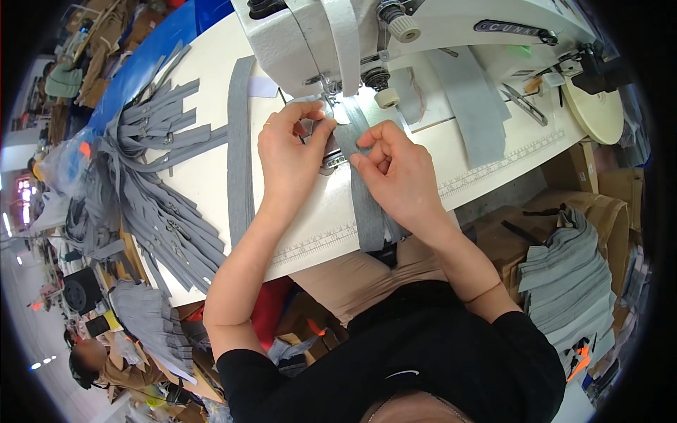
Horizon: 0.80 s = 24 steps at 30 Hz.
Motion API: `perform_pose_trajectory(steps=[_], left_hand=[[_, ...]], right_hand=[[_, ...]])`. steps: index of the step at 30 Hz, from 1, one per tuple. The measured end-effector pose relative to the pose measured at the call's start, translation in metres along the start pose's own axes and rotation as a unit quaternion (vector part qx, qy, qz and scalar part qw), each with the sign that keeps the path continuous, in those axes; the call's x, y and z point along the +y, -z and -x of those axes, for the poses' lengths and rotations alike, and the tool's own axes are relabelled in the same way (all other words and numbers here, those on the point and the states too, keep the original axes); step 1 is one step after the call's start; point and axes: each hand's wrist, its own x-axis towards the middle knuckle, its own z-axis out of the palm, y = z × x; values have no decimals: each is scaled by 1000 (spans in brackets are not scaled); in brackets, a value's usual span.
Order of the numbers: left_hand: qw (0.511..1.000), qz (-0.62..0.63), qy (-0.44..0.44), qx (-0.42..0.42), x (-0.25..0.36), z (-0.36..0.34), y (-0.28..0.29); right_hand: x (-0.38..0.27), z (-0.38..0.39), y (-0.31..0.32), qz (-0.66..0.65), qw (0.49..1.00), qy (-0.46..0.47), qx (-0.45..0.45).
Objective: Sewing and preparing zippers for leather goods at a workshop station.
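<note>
needle hidden behind our L hand [293, 151] | both hands pinch grey strip [367, 204], R hand [395, 173] fingers curled on it, strip's lower end off table edge

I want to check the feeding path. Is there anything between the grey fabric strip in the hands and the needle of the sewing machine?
Nothing visible. The grey fabric strip, pinched by left hand and right hand, already reaches under the needle area of the sewing machine.

Around the white sewing table [211, 176], a blue bench [151, 53] runs beyond its far left edge, brown cardboard boxes [599, 204] stand at its right end, and cluttered workstations [84, 42] fill the dim floor leftward.
</note>
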Motion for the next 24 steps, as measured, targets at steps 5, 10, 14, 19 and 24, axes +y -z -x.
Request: perform_pose_trajectory(steps=[5, 10, 14, 19, 24], left_hand=[[997, 56, 41, -16, -3, -10, 2], [987, 77, 136, -43, 9, -12, 12], [978, 136, 149, -54, 18, -19, 13], [959, 212, 174, -78, 13, -22, 11], [955, 224, 178, -76, 18, -23, 11]], right_hand=[[0, 2, 1, 19, 1000, 13, -2], [0, 1, 2, 25, 999, 21, -14], [-2, 2, 3, 30, 999, 26, -12], [1, 7, 0, 40, 999, 34, 12], [0, 7, 0, 40, 998, 33, 17]])
